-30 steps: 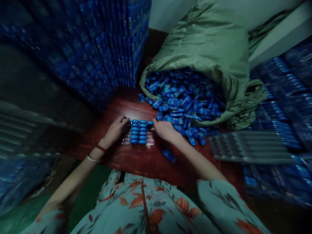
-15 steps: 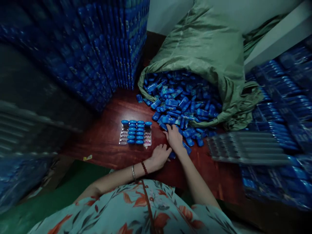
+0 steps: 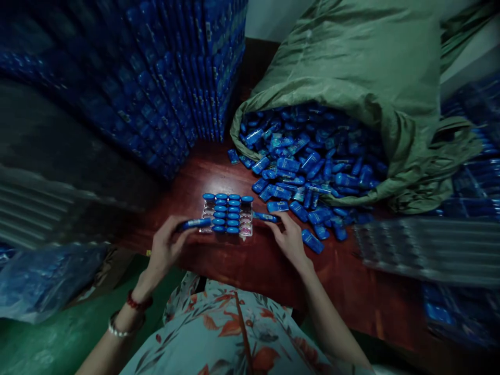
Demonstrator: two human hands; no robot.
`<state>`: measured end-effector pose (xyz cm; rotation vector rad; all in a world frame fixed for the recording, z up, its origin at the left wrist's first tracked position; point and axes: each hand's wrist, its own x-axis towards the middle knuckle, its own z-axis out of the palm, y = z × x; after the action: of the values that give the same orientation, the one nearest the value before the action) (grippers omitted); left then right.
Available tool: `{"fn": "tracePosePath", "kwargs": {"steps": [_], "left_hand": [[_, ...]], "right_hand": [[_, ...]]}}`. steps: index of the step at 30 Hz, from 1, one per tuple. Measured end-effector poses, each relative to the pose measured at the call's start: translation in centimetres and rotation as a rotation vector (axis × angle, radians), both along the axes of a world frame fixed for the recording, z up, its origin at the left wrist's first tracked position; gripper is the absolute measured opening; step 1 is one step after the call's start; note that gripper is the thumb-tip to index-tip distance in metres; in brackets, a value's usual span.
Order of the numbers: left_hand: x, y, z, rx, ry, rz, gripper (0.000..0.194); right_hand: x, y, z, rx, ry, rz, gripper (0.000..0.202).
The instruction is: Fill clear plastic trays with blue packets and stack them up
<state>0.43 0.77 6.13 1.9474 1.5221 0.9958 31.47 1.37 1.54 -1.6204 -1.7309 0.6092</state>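
A clear plastic tray (image 3: pixel 247 229) lies on the dark red table, its two middle columns filled with blue packs and one pack at the top of each outer column. At the tray's left edge, my left hand (image 3: pixel 166 244) pinches a small blue pack (image 3: pixel 195 224) on its side. On the opposite edge, my right hand (image 3: pixel 288 234) grips another blue pack (image 3: pixel 266 216) between thumb and fingers, also held edge-up. Both packs point inward over the outer columns. Exact print on the packs is too small to read.
A green sack (image 3: pixel 351 62) lies open behind, spilling loose blue packs (image 3: pixel 288 164) onto the table (image 3: pixel 219 258). Tall stacks of filled blue trays (image 3: pixel 187 78) stand at the left. Empty clear trays (image 3: pixel 425 250) are piled at the right, more (image 3: pixel 39 203) at far left.
My hands were together by the loose packs at the right. They have moved apart to both sides of the tray, each with a blue pack. The view has shifted slightly.
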Motion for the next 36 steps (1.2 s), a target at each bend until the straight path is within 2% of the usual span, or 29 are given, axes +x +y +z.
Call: {"fn": "tracePosePath", "kwargs": {"steps": [1,3,7,11,14,18,21,24,28,30,36], "left_hand": [[-0.5,0.9,-0.4,0.049,0.006,0.059,0.016],[-0.8,2.5,-1.6,0.088,0.012,0.093,0.015],[-0.2,4.7,-3.9,0.077,0.058,0.033,0.022],[0.0,5.6,-5.4,0.112,0.169,-0.087,0.017],[-0.1,6.1,-5.5,0.160,0.286,-0.231,0.022],[0.5,6.8,-4.4,0.163,0.473,-0.364,0.023],[1.2,7.5,-3.7,0.137,0.565,-0.426,0.023],[1.4,8.2,-3.7,0.098,0.529,-0.433,0.025],[0.9,8.7,-4.6,0.119,0.360,-0.395,0.026],[0.7,8.7,-5.1,0.149,0.291,-0.368,0.029],[1.0,8.2,-5.3,0.124,0.252,-0.304,0.031]], "right_hand": [[-0.7,0.7,0.0,0.042,-0.012,0.034,0.021],[-1.8,2.1,0.0,0.096,-0.074,0.110,0.025],[-2.9,3.6,0.2,0.080,-0.314,0.256,0.029],[-3.1,4.1,1.5,0.001,-0.575,0.399,0.027],[-3.4,4.8,3.0,-0.056,-0.711,0.509,0.030],[-4.7,5.8,5.1,-0.138,-0.861,0.640,0.028],[-5.9,6.2,6.0,-0.192,-0.920,0.682,0.028],[-5.7,6.9,6.3,-0.234,-0.882,0.663,0.028],[-4.0,7.7,5.9,-0.215,-0.757,0.591,0.024],[-3.8,7.7,5.5,-0.180,-0.759,0.569,0.023],[-6.4,7.3,5.0,-0.129,-0.895,0.575,0.029]]}}
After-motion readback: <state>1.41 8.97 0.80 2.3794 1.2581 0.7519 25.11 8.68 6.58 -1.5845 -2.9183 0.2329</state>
